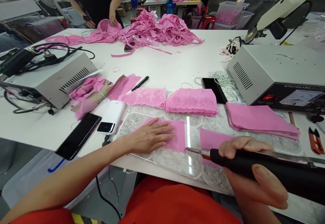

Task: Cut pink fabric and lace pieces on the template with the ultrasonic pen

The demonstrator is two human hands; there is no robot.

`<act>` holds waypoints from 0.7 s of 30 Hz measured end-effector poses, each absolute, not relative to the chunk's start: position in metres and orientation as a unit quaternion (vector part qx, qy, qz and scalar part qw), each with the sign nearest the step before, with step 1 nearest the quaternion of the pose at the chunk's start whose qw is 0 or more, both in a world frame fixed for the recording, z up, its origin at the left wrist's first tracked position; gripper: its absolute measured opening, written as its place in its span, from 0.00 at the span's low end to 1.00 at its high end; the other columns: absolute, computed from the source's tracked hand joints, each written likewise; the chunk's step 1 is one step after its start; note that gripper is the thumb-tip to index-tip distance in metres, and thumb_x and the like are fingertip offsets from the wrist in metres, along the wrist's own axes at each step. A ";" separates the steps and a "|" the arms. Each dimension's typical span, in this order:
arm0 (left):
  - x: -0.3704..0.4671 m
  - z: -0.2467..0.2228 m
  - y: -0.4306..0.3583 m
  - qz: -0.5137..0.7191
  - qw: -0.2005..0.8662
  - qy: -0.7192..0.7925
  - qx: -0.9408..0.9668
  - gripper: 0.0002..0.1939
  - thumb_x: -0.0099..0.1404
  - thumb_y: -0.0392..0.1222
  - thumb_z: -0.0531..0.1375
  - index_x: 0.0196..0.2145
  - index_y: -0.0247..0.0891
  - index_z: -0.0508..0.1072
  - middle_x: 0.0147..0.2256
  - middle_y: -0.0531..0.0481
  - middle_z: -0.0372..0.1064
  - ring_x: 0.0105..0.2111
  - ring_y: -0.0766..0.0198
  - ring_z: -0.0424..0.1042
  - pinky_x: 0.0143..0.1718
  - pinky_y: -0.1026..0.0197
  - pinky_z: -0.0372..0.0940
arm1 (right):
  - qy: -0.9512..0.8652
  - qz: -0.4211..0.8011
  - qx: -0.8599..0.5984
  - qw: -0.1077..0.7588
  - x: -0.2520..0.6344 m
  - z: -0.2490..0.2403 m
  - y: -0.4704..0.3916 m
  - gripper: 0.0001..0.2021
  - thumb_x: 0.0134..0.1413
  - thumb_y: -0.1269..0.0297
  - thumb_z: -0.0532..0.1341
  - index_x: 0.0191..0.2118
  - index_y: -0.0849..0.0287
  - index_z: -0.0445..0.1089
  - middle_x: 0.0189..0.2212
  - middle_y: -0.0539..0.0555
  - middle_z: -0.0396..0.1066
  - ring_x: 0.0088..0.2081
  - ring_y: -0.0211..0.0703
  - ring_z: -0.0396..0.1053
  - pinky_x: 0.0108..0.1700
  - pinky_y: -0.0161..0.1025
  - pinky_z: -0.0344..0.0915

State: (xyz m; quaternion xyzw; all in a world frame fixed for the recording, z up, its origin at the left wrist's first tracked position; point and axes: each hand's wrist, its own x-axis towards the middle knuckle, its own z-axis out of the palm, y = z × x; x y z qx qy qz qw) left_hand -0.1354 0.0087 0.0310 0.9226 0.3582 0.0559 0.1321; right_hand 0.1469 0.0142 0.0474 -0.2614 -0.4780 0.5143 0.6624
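My left hand (152, 136) lies flat with fingers spread on a pink fabric piece (179, 136), which rests on a clear plastic board (175, 166) over a marbled surface. My right hand (250, 169) is wrapped round a black-handled ultrasonic cutter (236, 159). Its pointed metal tip is at the lower right corner of that fabric piece; whether it touches cannot be told. Another pink piece (213, 139) lies partly under the cutter and right hand. Behind them are a single pink lace piece (147, 97) and a stack of pink lace pieces (191, 102).
A folded pink fabric stack (261, 119), a control box (279, 68) and orange snips (316, 141) are at right. At left are another box (53, 81), a phone (78, 136) and a power bank (111, 115). Across the table, a person (93, 3) handles a pink garment pile (157, 31).
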 end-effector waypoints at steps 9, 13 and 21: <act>-0.169 0.032 0.007 0.072 0.108 0.414 0.901 0.20 0.73 0.37 0.48 0.59 0.38 0.67 0.63 0.45 0.58 0.66 0.53 0.52 0.65 0.44 0.48 | -0.465 0.481 -0.277 0.690 0.127 0.044 0.029 0.09 0.44 0.64 0.62 0.35 0.57 0.73 0.32 0.51 0.68 0.25 0.38 0.66 0.30 0.43 0.68; -0.170 0.030 0.011 0.055 0.114 0.402 0.907 0.19 0.74 0.40 0.48 0.59 0.39 0.66 0.63 0.45 0.58 0.65 0.53 0.53 0.65 0.44 0.47 | -0.490 0.468 -0.277 0.681 0.117 0.042 0.029 0.08 0.45 0.65 0.62 0.35 0.57 0.72 0.34 0.51 0.68 0.26 0.38 0.67 0.32 0.44 0.69; -0.155 0.032 0.027 0.040 0.139 0.352 0.925 0.18 0.75 0.40 0.48 0.58 0.41 0.69 0.63 0.45 0.57 0.65 0.53 0.53 0.66 0.44 0.44 | -0.530 0.449 -0.296 0.655 0.137 0.047 0.018 0.07 0.45 0.68 0.62 0.34 0.60 0.71 0.31 0.53 0.68 0.26 0.40 0.67 0.30 0.44 0.69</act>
